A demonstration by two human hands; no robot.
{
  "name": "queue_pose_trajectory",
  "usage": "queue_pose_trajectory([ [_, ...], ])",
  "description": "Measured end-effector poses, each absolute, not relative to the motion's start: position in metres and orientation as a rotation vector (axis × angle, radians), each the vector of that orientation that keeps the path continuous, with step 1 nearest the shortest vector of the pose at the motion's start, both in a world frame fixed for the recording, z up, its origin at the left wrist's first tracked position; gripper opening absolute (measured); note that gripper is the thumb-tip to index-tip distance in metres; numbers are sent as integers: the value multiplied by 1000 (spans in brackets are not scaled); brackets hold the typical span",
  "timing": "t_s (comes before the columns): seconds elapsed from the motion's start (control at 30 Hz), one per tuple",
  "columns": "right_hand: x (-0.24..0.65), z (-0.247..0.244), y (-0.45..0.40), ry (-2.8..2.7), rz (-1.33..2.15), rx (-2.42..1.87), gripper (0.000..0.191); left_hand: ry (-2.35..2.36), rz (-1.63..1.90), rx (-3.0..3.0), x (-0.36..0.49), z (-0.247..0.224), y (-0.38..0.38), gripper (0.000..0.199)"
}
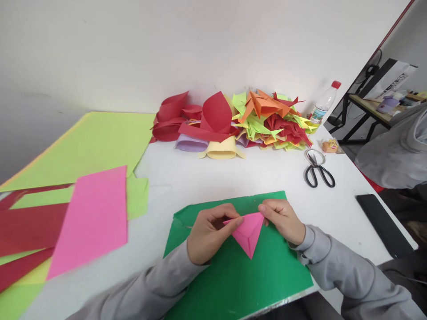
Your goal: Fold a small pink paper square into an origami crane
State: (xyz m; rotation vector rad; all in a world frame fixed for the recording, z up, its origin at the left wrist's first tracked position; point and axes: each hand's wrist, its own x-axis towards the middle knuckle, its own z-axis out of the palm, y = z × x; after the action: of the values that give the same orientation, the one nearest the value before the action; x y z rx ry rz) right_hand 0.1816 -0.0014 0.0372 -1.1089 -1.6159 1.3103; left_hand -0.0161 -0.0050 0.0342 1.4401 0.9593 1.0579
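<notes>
Left hand (211, 232), reaching inward, thumb uppermost: grip pinching folded pink paper (248, 233) near its left corner. Right hand (283, 218) pinches the right corner. Paper over green board (240, 284).

the left forearm (153, 282) slants up from the bottom edge in its grey sleeve, the left hand (208, 233) bent into a pinch, its thumb (229, 228) stretched toward the right hand (285, 218) and its index finger (222, 210) arched above. the right forearm (350, 269), sleeved alike, angles in from the lower right, that hand pinching too, right thumb (270, 213) pointing left, the two hands near each other but apart.
</notes>
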Motion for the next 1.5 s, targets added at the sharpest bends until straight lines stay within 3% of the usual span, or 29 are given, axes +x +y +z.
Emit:
queue_pose_trajectory([
  [0.37, 180, 41, -5, -1775, 901, -1055, 45, 904, 1016, 1400, -17, 27, -3, 24],
  [0.63, 179, 41, -8, -1848, 1100, -949, 54, 840, 986, 1436, -14, 32, -8, 21],
  [1.03, 177, 43, -10, -1802, 1049, -936, 57, 874, 1035, 1083, -11, 24, -7, 42],
  [1.5, 183, 41, -4, -1756, 1155, -923, 58, 807, 1045, 1063, -13, 22, -5, 43],
])
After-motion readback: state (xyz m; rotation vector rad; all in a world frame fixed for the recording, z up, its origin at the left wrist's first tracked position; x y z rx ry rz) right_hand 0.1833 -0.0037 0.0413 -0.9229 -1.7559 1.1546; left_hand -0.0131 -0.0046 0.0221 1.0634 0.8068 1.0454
